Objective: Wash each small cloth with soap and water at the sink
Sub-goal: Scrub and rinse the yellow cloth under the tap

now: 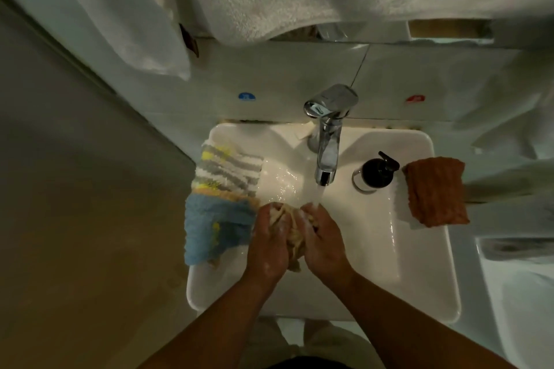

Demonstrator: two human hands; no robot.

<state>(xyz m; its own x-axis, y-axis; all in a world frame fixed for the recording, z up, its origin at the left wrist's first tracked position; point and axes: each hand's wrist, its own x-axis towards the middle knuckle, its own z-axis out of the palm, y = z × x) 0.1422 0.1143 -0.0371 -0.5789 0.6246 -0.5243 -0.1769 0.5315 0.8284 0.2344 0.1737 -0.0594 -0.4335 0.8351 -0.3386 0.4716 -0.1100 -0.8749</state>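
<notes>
Below the running faucet (328, 141), left hand (267, 241) and right hand (322, 244) grip a beige cloth (292, 232), bunched for scrubbing under the stream.

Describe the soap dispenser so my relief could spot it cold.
Start at the white sink and its chrome tap at the back. Just right of the tap stands the soap dispenser, between tap and rust-orange cloth. It is the only black, round, hard thing on the rim.
</notes>
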